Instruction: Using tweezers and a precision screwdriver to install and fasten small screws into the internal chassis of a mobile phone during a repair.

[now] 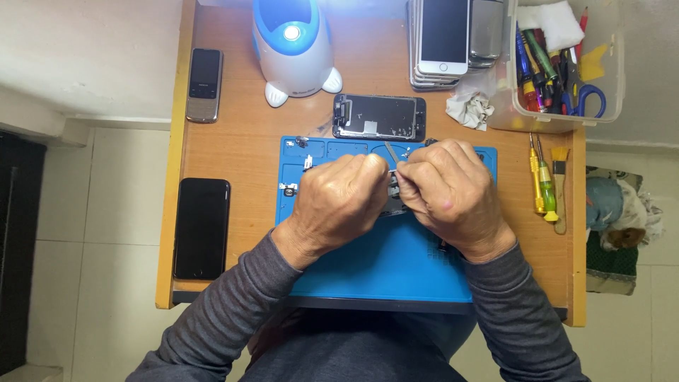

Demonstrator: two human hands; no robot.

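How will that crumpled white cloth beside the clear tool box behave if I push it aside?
The crumpled white cloth looks soft and creased, so it would probably fold or bunch rather than slide as one piece. It seems light, likely offering little resistance. It lies against the clear tool box and near the phone stack, so it may snag there.

**A small wooden desk on a pale tiled floor**

A wooden desk (240, 152) with a warm orange-brown top and light edge banding stands against a plain off-white wall (85, 42). The floor (106, 212) around it is laid with large, pale cream tiles with thin grout lines. A dark piece of furniture (14, 247) fills the far left edge. Light is soft and even, with a bright glare at the desk's top edge.
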